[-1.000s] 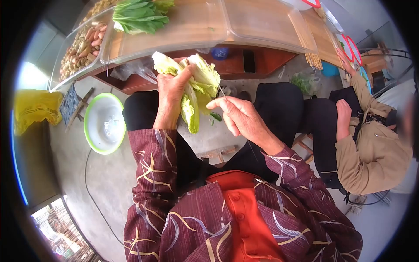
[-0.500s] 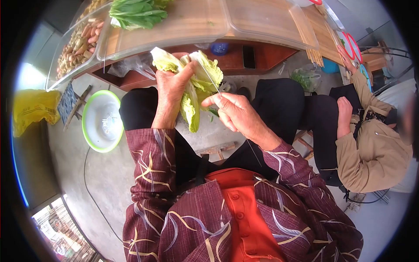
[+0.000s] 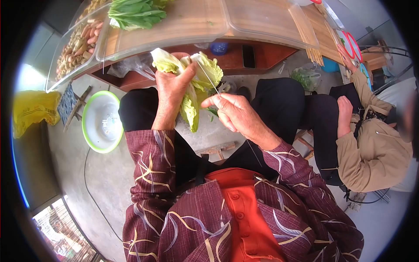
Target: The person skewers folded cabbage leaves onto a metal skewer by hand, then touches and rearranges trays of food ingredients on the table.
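Observation:
Yellow-green cabbage leaves (image 3: 190, 107) are bunched in my left hand (image 3: 169, 91), whose fingers and thumb are closed around them. A long thin skewer (image 3: 208, 77) is pinched in my right hand (image 3: 241, 115), its shaft running back past the wrist. The far end of the skewer reaches the leaves close to my left thumb; whether the tip is through them I cannot tell. Both hands are above the gap between my knees, in front of the table's edge.
Clear plastic trays (image 3: 262, 17) line the wooden table, with leafy greens (image 3: 137, 13), skewered pieces (image 3: 80, 46) and bare sticks (image 3: 305, 32). A phone (image 3: 248, 56) lies on the shelf below. A green-rimmed basin (image 3: 102, 122) stands on the floor at left. Another person (image 3: 375, 153) sits at right.
Almost nothing differs. Both hands, the cabbage leaves and the skewer keep nearly the same position.

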Demonstrator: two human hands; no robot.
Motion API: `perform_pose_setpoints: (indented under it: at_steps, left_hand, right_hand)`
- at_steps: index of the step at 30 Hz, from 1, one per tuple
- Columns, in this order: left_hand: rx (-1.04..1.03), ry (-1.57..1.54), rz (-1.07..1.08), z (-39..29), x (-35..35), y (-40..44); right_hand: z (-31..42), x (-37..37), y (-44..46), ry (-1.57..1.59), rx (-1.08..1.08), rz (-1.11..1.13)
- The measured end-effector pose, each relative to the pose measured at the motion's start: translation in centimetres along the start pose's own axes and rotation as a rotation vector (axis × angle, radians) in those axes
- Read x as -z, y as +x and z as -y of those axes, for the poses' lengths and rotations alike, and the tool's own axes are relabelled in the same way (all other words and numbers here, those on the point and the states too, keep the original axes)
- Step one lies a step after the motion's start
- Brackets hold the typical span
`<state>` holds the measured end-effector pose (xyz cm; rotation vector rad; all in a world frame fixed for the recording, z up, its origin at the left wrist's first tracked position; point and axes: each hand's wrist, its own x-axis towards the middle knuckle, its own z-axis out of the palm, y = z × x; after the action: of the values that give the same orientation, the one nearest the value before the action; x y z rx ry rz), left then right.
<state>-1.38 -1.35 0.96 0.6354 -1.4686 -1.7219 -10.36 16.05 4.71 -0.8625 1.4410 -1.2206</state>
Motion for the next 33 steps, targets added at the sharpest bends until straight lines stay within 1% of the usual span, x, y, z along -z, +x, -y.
perform_pose_setpoints:
  at_steps: [2, 4, 8, 10, 14, 17, 19, 23, 25, 26, 28, 29, 30, 32, 33]
  left_hand:
    - [-0.025, 0.043, 0.012, 0.0, 0.0, 0.0]
    - [-0.047, 0.098, -0.025, -0.4, -0.2, -0.2]
    - [-0.062, 0.116, -0.022, -0.7, -0.5, -0.3]
    - [-0.123, 0.155, -0.020, -1.1, -0.6, -0.5]
    - [-0.114, 0.153, -0.004, -1.2, -0.5, -0.5]
    - [-0.126, 0.174, 0.013, -0.9, -0.4, -0.6]
    - [-0.107, 0.251, 0.099, -0.6, -0.5, -0.9]
    - [-0.032, 0.207, 0.169, -0.5, -0.7, -1.1]
    - [-0.001, 0.066, 0.229, -0.7, -0.7, -0.9]
    - [-0.002, 0.066, 0.227, -1.0, -0.7, -0.9]
    - [0.189, -0.082, 0.234, -1.6, -0.7, -1.0]
    - [0.244, -0.125, 0.244, -1.5, -0.7, -0.9]
    - [0.245, -0.124, 0.244, -1.6, -0.7, -0.9]
    - [0.364, -0.165, 0.268, -1.8, -0.7, -1.0]
    - [0.364, -0.165, 0.268, -1.9, -0.7, -1.0]
  right_hand:
    - [0.0, 0.0, 0.0, 0.007, -0.001, -0.004]
    - [0.1, 0.0, -0.1, 0.009, -0.016, -0.011]
    - [0.2, -0.2, -0.2, 0.011, -0.015, -0.007]
    - [0.2, -0.1, -0.2, 0.016, -0.005, 0.003]
    - [0.4, 0.1, -0.2, 0.040, -0.001, 0.001]
    - [0.1, 0.0, -0.1, 0.039, -0.005, 0.013]
    - [-0.1, 0.0, 0.3, 0.104, 0.002, 0.003]
    - [-0.6, 0.6, 1.2, 0.150, 0.023, -0.011]
    - [-0.8, 1.1, 1.3, 0.189, 0.026, -0.047]
    - [-0.7, 1.4, 1.3, 0.188, 0.026, -0.045]
    - [-0.3, 1.9, 1.1, 0.253, 0.011, -0.056]
    - [-0.3, 2.0, 1.0, 0.222, 0.023, -0.064]
    - [-0.4, 2.0, 1.0, 0.223, 0.022, -0.065]
    - [-0.8, 2.1, 1.0, 0.240, 0.047, -0.086]
    - [-0.8, 2.0, 1.0, 0.241, 0.047, -0.086]
